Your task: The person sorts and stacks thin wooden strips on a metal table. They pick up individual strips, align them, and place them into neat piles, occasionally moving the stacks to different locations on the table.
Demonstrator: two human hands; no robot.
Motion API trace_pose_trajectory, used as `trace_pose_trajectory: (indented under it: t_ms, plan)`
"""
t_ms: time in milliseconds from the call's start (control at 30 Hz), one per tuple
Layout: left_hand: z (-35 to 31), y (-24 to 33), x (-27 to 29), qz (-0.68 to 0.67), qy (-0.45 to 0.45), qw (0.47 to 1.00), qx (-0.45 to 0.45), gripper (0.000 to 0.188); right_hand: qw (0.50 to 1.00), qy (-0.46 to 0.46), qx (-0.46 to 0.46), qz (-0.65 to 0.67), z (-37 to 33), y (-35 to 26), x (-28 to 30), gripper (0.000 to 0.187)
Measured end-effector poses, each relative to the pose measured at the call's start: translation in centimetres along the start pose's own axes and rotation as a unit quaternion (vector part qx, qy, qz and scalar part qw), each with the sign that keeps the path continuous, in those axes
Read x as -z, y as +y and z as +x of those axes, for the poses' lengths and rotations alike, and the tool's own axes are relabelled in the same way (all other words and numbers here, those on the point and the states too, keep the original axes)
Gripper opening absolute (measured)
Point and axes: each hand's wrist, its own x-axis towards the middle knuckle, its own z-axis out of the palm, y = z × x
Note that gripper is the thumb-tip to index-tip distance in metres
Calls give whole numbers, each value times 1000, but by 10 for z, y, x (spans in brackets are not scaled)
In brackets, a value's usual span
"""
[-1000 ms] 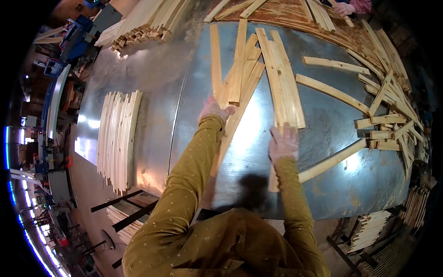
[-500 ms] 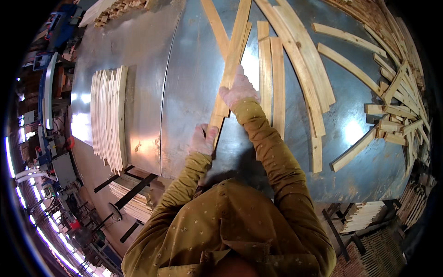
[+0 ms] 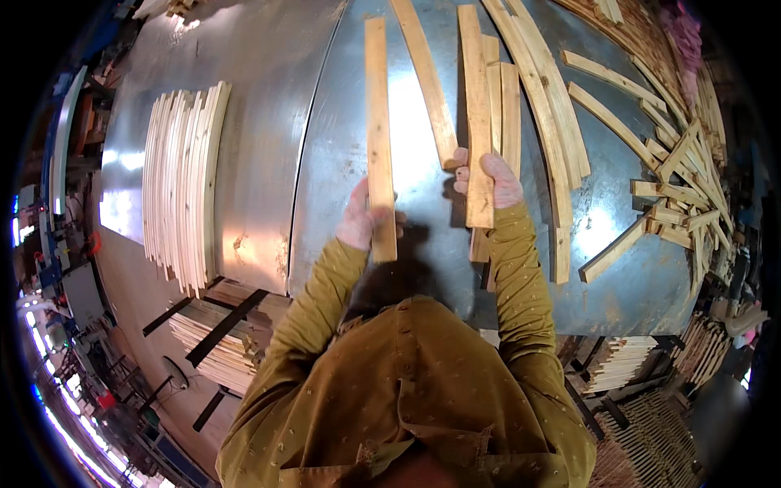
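My left hand grips a pale wooden slat near its lower end, with the fingers wrapped round it. A second wooden slat is held in my right hand, thumb on its face and fingertips at its left edge. Both slats point away from me over the metal table, roughly parallel. Between them another slat lies on the table, its near end close to my right fingertips. Behind the right-hand slat, shorter slats lie partly hidden.
On the left stands a neat row of slats. Long slats lie right of my right hand, and a jumbled heap of offcuts covers the table's right side. Below the table's front edge are stacked slats on dark bars.
My hands have moved apart. The slats that lay together are now separated, one in each hand, the right one shifted to the right. A pink shape has appeared at the upper right.
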Motion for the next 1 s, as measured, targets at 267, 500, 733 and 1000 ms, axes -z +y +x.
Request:
trace_pose_trajectory:
  t_ms: [267,500,733,1000]
  plan:
    - [19,-12,18,-170,-59,979,92,65,890,118,-25,-440,10,49,-10,54]
    - [9,-25,12,-122,-73,988,56,60,478,170,158,-847,20,70,-39,76]
    - [5,-26,20,449,227,855,-125,73,508,208,73,-833,46,44,-30,71]
    - [-37,8,-28,712,26,695,95,70,989,68,-36,128,-45,81,7,36]
